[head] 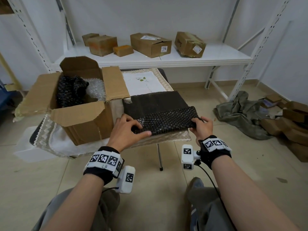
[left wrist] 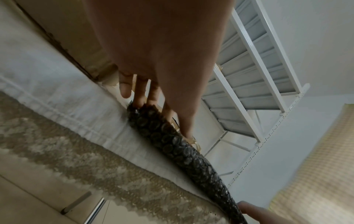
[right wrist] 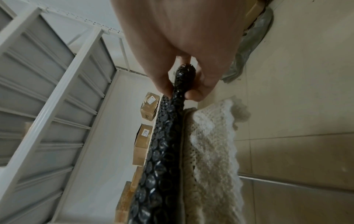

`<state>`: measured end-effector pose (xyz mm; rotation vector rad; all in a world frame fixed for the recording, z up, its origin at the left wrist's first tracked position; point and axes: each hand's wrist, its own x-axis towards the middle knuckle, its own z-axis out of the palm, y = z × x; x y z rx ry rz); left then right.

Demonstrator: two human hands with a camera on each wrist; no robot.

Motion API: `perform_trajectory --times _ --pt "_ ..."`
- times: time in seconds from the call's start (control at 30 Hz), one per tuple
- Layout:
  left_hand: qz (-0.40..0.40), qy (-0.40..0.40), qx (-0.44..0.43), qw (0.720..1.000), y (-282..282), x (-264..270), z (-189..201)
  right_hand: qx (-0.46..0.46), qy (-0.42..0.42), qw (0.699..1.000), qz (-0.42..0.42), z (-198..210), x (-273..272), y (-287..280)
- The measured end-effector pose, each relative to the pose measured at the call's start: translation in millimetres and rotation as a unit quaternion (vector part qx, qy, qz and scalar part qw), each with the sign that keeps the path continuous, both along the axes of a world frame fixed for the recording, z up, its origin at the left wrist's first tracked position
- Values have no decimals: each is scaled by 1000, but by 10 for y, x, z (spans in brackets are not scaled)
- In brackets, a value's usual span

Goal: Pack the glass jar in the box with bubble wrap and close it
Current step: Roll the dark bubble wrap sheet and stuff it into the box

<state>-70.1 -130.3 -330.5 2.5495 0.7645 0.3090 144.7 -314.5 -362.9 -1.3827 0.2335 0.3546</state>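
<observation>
A black bubble wrap sheet (head: 160,112) lies on the small cloth-covered table (head: 146,80), its near edge folded over toward me. My left hand (head: 131,129) holds the fold's left end, fingers on top and thumb along its front edge (left wrist: 153,125). My right hand (head: 200,124) pinches the right end of the sheet (right wrist: 180,84) between thumb and fingers. An open cardboard box (head: 83,104) stands at the table's left with black and clear bubble wrap (head: 96,87) inside. No glass jar is visible.
A white metal shelf (head: 166,59) behind the table carries several closed cardboard boxes (head: 150,44). On the tiled floor at right lie a crumpled grey cloth (head: 241,112) and flattened cardboard (head: 293,124). My knees sit just under the table's near edge.
</observation>
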Motion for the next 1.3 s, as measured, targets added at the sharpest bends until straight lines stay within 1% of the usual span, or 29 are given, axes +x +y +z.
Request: perform_trajectory --times 0.07,0.13,0.23,0.4,0.5,0.63,0.83,1.0,1.1,1.2,1.27,1.3 --pt "-25 56 15 998 -15 -18 2 32 12 999 -8 17 -13 -10" --pt "-38 73 14 997 -13 -31 -7 55 18 998 -14 36 -25 -13" --pt "-31 33 -3 999 3 -44 8 80 23 996 -14 71 -51 -22" --pt "20 -62 -19 998 16 -22 42 131 9 991 -20 156 -78 -25" --pt "32 -121 -71 990 2 2 86 155 1 988 -26 196 -72 -36" --pt "16 -145 -166 975 3 40 73 162 12 987 -13 217 -72 -58" --pt "13 -204 -228 952 -145 70 149 139 8 989 50 237 -150 -20" --pt "32 -195 -267 943 -148 123 127 133 3 987 85 251 -200 13" --pt "67 -170 -258 949 -109 147 60 116 -16 987 109 243 -228 39" --pt "123 -170 -226 951 -113 139 55 87 -52 986 132 245 -286 81" --pt "129 -175 -186 958 -120 121 63 77 -71 983 153 241 -318 116" --pt "121 -164 -157 966 -113 115 49 71 -78 981 164 238 -331 135"
